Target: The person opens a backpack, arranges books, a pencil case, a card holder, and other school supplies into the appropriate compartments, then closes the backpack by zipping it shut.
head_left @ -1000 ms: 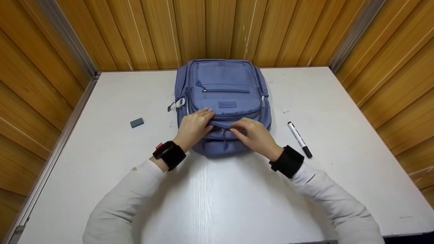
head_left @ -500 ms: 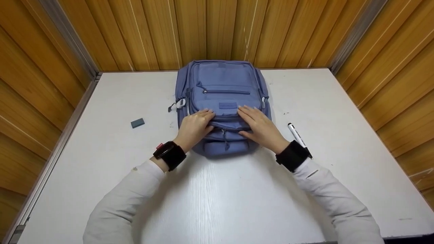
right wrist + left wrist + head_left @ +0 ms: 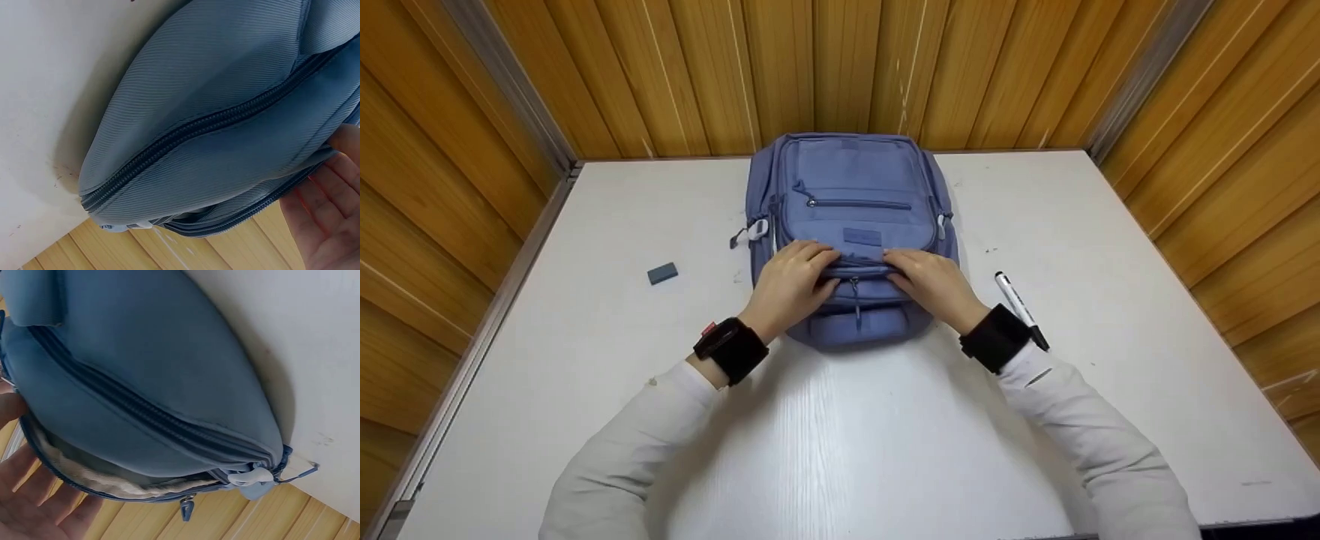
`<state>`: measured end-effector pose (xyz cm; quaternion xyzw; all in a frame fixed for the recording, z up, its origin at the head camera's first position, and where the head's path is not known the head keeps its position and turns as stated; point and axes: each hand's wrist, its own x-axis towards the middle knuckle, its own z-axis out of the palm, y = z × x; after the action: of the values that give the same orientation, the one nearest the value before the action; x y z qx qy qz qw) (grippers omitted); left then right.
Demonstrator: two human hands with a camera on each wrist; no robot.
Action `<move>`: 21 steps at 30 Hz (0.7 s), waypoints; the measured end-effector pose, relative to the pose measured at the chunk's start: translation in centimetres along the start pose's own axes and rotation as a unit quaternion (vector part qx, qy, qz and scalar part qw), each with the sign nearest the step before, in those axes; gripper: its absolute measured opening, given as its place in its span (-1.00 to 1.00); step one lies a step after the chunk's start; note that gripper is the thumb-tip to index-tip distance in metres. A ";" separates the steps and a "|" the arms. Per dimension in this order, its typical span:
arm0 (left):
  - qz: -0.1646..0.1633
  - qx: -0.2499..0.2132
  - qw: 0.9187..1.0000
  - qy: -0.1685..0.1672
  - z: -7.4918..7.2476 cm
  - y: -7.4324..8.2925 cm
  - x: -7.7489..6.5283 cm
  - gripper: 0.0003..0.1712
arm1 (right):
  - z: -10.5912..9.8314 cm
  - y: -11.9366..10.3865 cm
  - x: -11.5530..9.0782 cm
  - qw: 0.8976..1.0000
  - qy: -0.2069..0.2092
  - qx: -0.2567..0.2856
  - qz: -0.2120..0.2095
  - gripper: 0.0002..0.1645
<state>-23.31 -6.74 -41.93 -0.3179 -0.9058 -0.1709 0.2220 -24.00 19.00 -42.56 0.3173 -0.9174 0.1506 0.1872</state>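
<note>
**Blue backpack, front pocket edge pinched in two hands**

Wall, wood-effect panels: stands well beyond the fingertips, behind the backpack and at both sides.

Table, white: lies beneath the fingers and carries everything listed below.

Backpack: lies front side up, its main body reaching away beyond the fingers and its lower pockets on the near side of them. It probably lies this way so that the front zips face the person.

Sleeves, white, a pair: come in from the near edge, behind the fingers.

Left hand: grips the pocket edge, thumb on the near side, fingers behind. Beside the fingers a pale lining shows in the parted mouth.

Right hand: pinches the same edge farther right, thumb and fingers likewise on either side. The spaced grips seemingly serve to keep the edge taut and level.

Wrist straps, black, a pair: one behind each set of fingers, presumably bearing the wrist cameras.

Marker, white with black ends: right of the right fingers, by that strap, seemingly left out of the way.

Block, grey-blue: well left of the left fingers, untouched.

Zip pull: hangs between the two sets of fingers, held by neither.
</note>
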 end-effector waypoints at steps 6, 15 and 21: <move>0.047 0.019 0.996 0.073 0.0 1.5 0.5 -0.80 | 0.0 0.0 0.1 1.000 0.001 0.001 0.003 -0.65; -0.058 0.043 0.997 -0.028 1.2 3.2 1.6 -0.45 | 0.1 -0.2 0.0 1.000 -0.012 0.000 0.011 -0.66; -0.091 0.086 0.990 -0.070 1.6 3.7 2.5 -0.43 | 0.2 0.0 0.0 1.000 -0.004 0.005 0.003 -0.68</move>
<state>-23.12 -2.04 -41.42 -0.2252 -0.9556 -0.0886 0.1678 -24.01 18.93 -42.78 0.3161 -0.9183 0.1548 0.1813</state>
